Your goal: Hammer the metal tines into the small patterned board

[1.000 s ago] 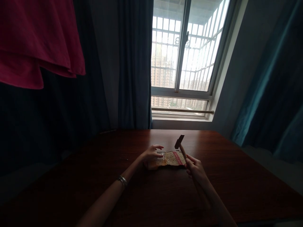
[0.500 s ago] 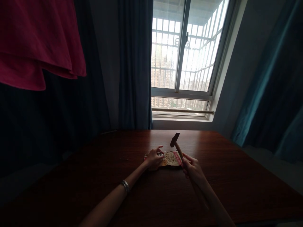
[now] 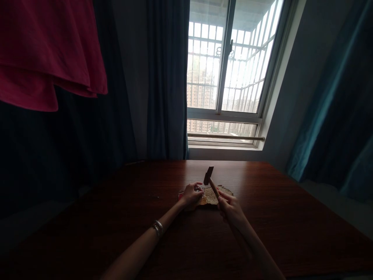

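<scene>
My right hand point(image 3: 230, 208) is closed round the wooden handle of a small hammer point(image 3: 208, 175), whose dark head is raised just above a small dotted, patterned piece point(image 3: 209, 197) lying on the dark wooden table point(image 3: 291, 217). My left hand point(image 3: 190, 194) rests on the left end of that piece, with thumb and fingers pinched at its top edge near a row of thin upright pins point(image 3: 199, 189). Whatever the pinch holds is too small to make out. A metal bracelet point(image 3: 158, 227) circles my left wrist.
Dark blue curtains point(image 3: 166, 77) hang behind the table on the left, teal ones point(image 3: 335, 109) on the right. A barred window point(image 3: 230, 66) is at the back. Red cloth point(image 3: 46, 50) hangs at the upper left.
The hammer and my right hand have shifted left toward the pins. My left hand went from fingers spread over the piece to pinching at its top edge.
</scene>
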The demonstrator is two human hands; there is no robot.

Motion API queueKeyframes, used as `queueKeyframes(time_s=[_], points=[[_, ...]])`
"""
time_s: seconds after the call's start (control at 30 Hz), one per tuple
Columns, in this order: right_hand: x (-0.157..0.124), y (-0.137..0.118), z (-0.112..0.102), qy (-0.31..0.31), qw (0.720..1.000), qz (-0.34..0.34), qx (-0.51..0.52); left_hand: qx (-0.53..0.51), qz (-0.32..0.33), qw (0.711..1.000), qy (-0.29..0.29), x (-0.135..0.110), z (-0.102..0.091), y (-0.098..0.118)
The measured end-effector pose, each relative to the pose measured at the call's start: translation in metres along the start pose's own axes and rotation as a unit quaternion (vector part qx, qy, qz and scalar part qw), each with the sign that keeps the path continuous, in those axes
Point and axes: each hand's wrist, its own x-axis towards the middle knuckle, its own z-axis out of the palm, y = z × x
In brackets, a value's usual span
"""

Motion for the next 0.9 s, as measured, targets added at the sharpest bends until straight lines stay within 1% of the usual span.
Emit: queueKeyframes(time_s=[0.2, 0.4, 0.53, 0.7, 0.9], points=[[0.001, -0.011, 0.005, -0.03, 0.999, 0.017, -0.037, 0.008, -0.007, 1.0, 0.0, 0.001, -0.001, -0.001], [0.003, -0.01, 0.005, -0.029, 0.998, 0.012, -0.052, 0.006, -0.016, 1.0, 0.005, 0.0, -0.002, 0.0], [0.004, -0.008, 0.004, -0.031, 0.998, -0.004, -0.054, -0.005, -0.016, 1.0, 0.003, 0.0, -0.001, -0.001], [0.003, -0.012, 0.003, -0.041, 0.997, 0.013, -0.066, 0.007, -0.017, 1.0, 0.005, 0.001, -0.001, -0.002], [0.004, -0.014, 0.005, -0.025, 0.997, 0.0, -0.071, 0.006, -0.014, 1.0, 0.006, 0.0, -0.001, -0.001]])
